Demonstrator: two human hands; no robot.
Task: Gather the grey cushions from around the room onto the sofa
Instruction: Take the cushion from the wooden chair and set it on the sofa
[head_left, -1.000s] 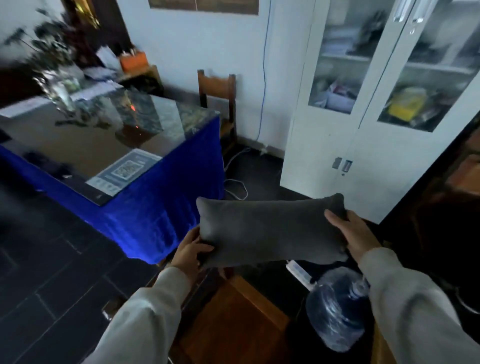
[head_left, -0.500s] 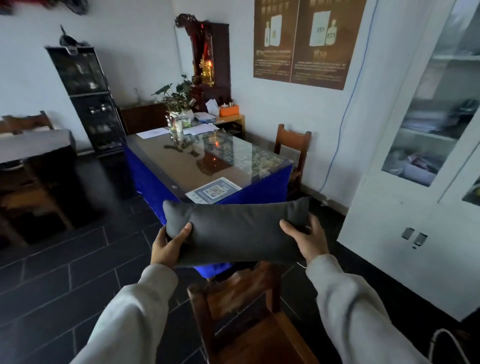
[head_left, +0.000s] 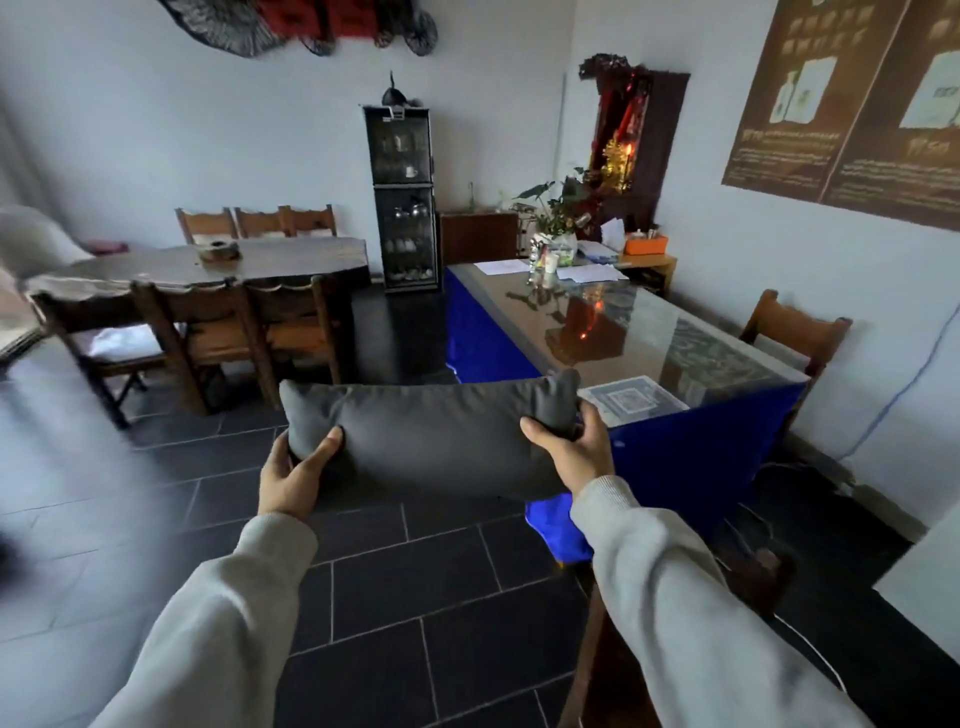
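Two hands holding one grey cushion (head_left: 436, 436) lengthwise in the air over dark floor tiles (head_left: 415, 587), left hand (head_left: 291, 475) clasping its left end, right hand (head_left: 574, 449) pinching its right corner, blue-draped glass-topped table (head_left: 649, 338) just behind.

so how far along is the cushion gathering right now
Done: one grey cushion is picked up, off any surface. In hand: the left hand and right hand grip its two ends, carrying it over the tiled floor beside the blue table. Left: no sofa is in view, so it is not yet placed; other cushions can't be seen.
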